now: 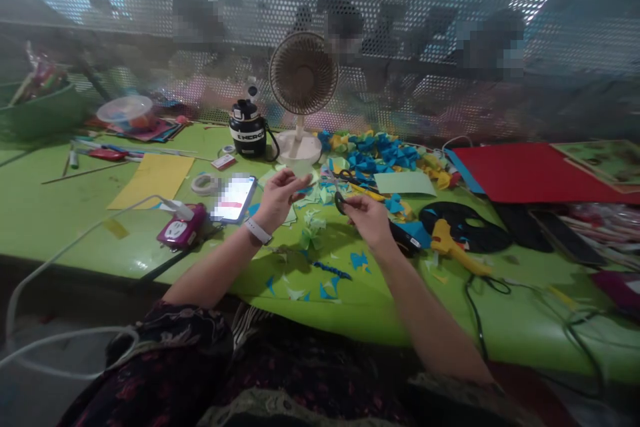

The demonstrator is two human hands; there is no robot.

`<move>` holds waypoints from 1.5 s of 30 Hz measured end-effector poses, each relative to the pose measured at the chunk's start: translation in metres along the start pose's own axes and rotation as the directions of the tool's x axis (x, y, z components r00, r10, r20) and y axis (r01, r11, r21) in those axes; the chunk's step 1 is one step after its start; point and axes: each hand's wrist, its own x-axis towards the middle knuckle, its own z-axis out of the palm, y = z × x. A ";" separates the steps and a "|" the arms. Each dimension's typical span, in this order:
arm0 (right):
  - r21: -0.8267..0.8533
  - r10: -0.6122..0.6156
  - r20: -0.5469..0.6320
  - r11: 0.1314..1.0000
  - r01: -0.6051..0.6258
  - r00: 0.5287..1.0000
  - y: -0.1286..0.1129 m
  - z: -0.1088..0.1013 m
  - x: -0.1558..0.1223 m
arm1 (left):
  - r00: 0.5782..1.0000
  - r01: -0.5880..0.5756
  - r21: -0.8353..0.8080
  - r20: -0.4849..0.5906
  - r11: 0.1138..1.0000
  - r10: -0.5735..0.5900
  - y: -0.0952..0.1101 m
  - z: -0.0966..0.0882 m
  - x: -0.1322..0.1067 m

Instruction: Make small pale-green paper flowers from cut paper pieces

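Note:
My left hand [283, 197], with a white band on its wrist, is raised over the green table [380, 307]. Its thumb and fingers come together at the tips; whatever may be between them is too small to make out. My right hand [369, 219] pinches a dark loop-shaped thing [340, 203], its kind unclear. Between and below the hands stands a pale green folded-paper piece [313, 232]. Nearer me lie a dark blue beaded-looking strip [331, 271] and blue paper scraps [359, 261]. Scissors [350, 177] rest beyond my right hand.
A white fan [304, 73] and a black jug [249, 130] stand at the back beside piled blue and yellow paper pieces [383, 153]. A phone [234, 199] and purple power socket [181, 227] lie left. A yellow glue gun [457, 247] and red sheet [545, 170] lie right.

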 end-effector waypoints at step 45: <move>0.362 0.282 0.597 0.741 -0.566 0.751 -0.002 0.006 -0.025 | 0.961 0.262 -0.262 0.155 0.929 -0.227 -0.032 0.031 -0.040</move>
